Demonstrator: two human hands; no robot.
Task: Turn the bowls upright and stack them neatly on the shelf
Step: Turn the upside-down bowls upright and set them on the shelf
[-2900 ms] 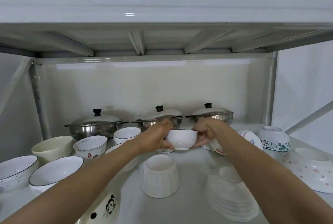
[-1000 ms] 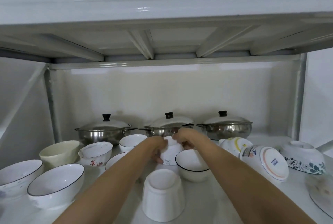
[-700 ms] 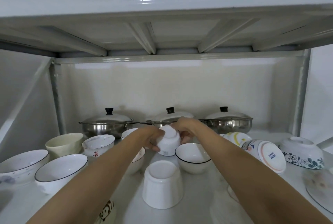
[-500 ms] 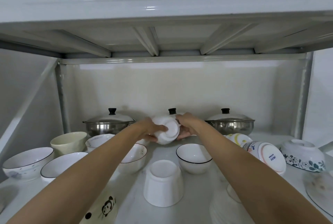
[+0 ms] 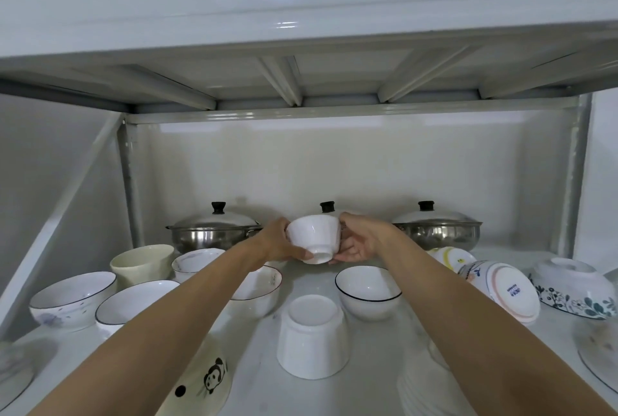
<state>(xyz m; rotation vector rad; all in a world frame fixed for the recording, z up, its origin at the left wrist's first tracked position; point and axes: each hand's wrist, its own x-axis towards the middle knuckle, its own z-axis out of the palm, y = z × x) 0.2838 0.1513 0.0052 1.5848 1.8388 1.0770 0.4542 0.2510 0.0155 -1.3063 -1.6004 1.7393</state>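
While lifted clear of the shelf, small white bowl: upright, foot down, mouth up, in front of the middle pot. Held from both sides: left hand curled on its left wall, thumb under the foot; right hand curled on its right wall, fingers beneath. Not set down, not stacked.

Below and just right: black-rimmed bowl, upright, likely seat for a stack. Below left: another upright bowl, partly hidden by the left forearm. Near front: tall white bowl, upside down. Far right: striped bowl lying on its side; floral bowl upside down. Left side: several bowls already upright, unstacked.

Risks, as judged:
- Glazed walls, light two-sided hold: slip if one hand lets go early.
- Lowered off-centre into the wider black-rimmed bowl: tilted seat, chipped rim.
- Forearms low over crowded crockery: knock to the tall white bowl or the striped bowl, the latter free to roll.
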